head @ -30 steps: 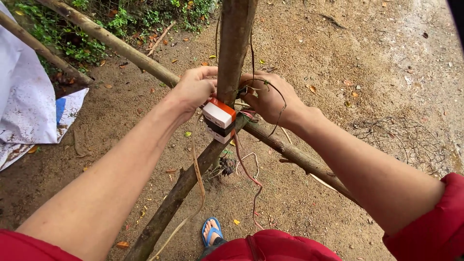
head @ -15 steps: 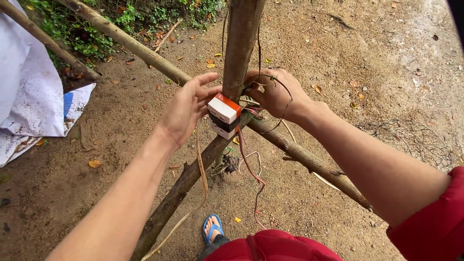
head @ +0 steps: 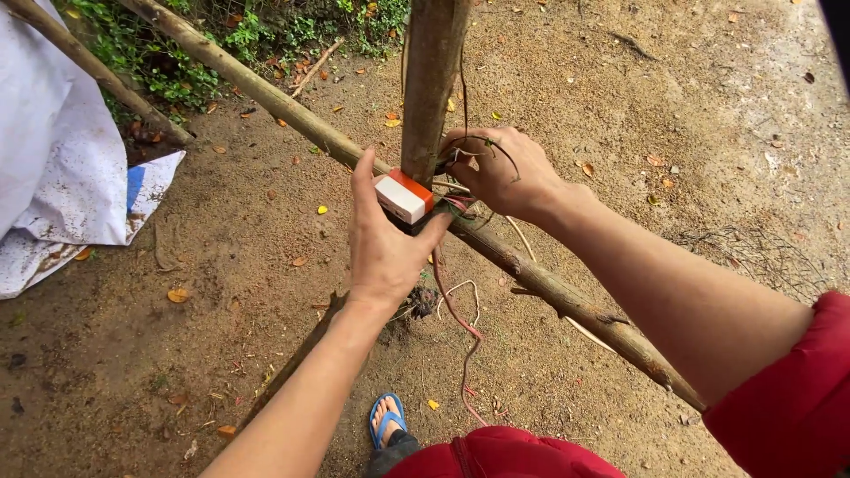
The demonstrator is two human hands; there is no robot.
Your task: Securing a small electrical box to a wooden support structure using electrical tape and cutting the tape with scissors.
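Observation:
My left hand (head: pixel 382 237) grips a small white and orange box (head: pixel 403 195) pressed against an upright wooden pole (head: pixel 432 80), where a slanted pole (head: pixel 549 288) crosses it. My right hand (head: pixel 496 173) is closed on thin dark wire (head: pixel 485 143) looped around that joint. Red wires (head: pixel 456 314) hang from the box down to the ground. A second sloping pole under my left forearm is mostly hidden.
A white tarp (head: pixel 53 168) lies at the left beside green weeds (head: pixel 221 35). Another thin pole (head: pixel 97 75) leans over it. My foot in a blue sandal (head: pixel 387 418) stands on bare dirt strewn with dry leaves. Tangled wire mesh (head: pixel 757 257) lies at the right.
My left hand has turned from the box's left side to grip it from below, with the forearm swinging under the joint. The right hand stays on the wire.

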